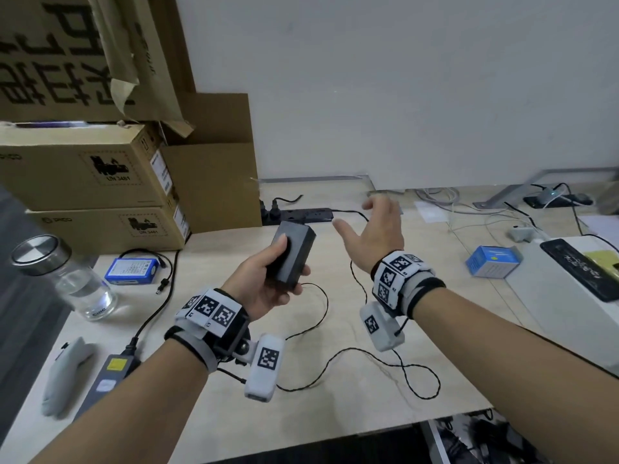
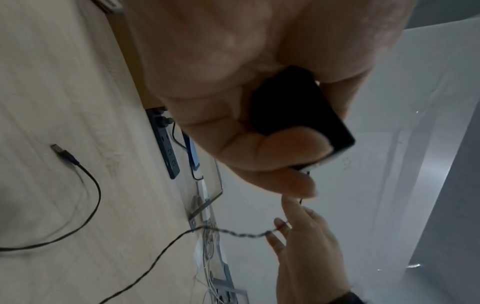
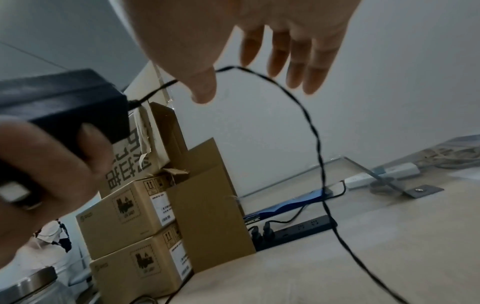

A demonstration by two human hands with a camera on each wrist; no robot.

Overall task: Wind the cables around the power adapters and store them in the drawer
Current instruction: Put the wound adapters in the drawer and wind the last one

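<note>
Left hand (image 1: 268,283) grips adapter (image 1: 293,252); right hand (image 1: 371,236) spread, cable (image 3: 306,115) across it.

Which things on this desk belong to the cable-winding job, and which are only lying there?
For the job:
- black power adapter, gripped by the left hand
- its thin black cable, trailing over the desk and draped across the open right hand
- second adapter with yellow label

Just lying about:
- glass jar
- blue battery pack
- cardboard boxes
- black power strip
- small blue box
</note>
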